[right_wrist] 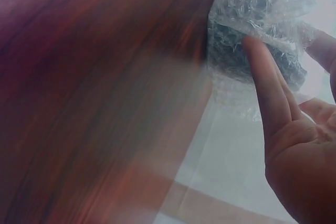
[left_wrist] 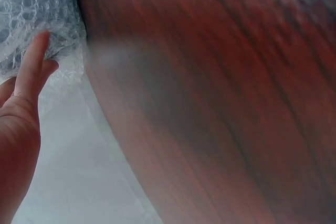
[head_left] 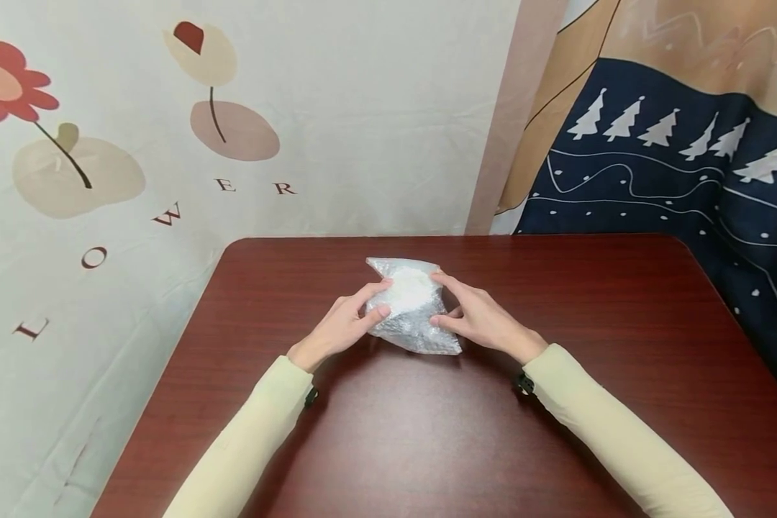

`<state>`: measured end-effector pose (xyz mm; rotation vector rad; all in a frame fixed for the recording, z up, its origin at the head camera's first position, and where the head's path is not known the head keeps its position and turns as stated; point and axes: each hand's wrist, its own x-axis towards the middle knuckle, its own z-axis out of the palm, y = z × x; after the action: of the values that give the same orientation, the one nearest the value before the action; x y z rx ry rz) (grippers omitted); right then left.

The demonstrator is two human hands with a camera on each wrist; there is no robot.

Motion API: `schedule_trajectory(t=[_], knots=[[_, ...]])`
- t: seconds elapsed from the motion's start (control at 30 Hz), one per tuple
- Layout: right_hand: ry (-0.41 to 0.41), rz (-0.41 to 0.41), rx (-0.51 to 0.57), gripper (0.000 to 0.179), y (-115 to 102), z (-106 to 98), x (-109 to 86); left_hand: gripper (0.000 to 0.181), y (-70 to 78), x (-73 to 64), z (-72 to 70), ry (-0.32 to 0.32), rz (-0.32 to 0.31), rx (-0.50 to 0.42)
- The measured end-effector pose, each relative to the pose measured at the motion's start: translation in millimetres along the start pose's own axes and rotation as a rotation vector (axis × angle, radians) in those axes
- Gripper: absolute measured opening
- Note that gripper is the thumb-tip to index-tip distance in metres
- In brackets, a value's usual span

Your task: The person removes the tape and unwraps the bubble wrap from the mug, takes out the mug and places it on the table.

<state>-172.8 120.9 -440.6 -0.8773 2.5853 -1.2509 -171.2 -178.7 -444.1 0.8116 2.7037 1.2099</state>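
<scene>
A bubble-wrap package [head_left: 409,320], silvery and partly see-through with flat pointed corners, is at the middle of the table toward its far side. My left hand [head_left: 346,320] holds its left side, thumb on the near part and index finger farther back. From the other side my right hand [head_left: 482,316] grips it the same way, thumb and index finger spread along the edge. In the right wrist view something dark shows through the bubble wrap [right_wrist: 252,19], its kind hidden. Fingers [left_wrist: 32,66] lie against the bubbled surface in the left wrist view.
The package is over a dark red wood-grain table [head_left: 414,439] with rounded far corners. Behind it hangs a pale cloth [head_left: 375,129] with flower prints and letters. A navy cloth [head_left: 660,180] with white trees hangs at the right.
</scene>
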Motion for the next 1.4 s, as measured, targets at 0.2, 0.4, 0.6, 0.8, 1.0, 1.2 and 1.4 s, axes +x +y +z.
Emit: schedule_trajectory(t=[0.2, 0.4, 0.6, 0.8, 1.0, 1.2, 1.4], knots=[[-0.014, 0.007, -0.006, 0.076, 5, -5, -7.1, 0.053, 4.4, 1.2, 4.9, -0.018, 0.013, -0.006], [-0.005, 0.0, 0.006, 0.077, 7, -9, -12.5, 0.054, 9.5, 4.2, 8.9, -0.013, 0.06, 0.012], [0.073, -0.031, -0.184, 0.079, 3, -11, -19.0, 0.055, 11.8, 5.8, 12.4, -0.024, 0.081, 0.042], [0.169, -0.257, -0.501, 0.076, -8, -6, -23.8, 0.056, 10.7, 4.5, 12.2, -0.021, 0.071, 0.07], [0.164, -0.487, -0.653, 0.057, -16, 5, -26.1, 0.056, 10.8, 4.1, 11.4, -0.029, 0.059, 0.072], [0.179, -0.552, -0.651, 0.045, -16, 10, -24.9, 0.057, 11.2, 5.8, 11.9, -0.031, 0.069, 0.075], [0.182, -0.566, -0.65, 0.037, -15, 12, -21.0, 0.056, 10.9, 6.6, 11.4, -0.025, 0.079, 0.074]])
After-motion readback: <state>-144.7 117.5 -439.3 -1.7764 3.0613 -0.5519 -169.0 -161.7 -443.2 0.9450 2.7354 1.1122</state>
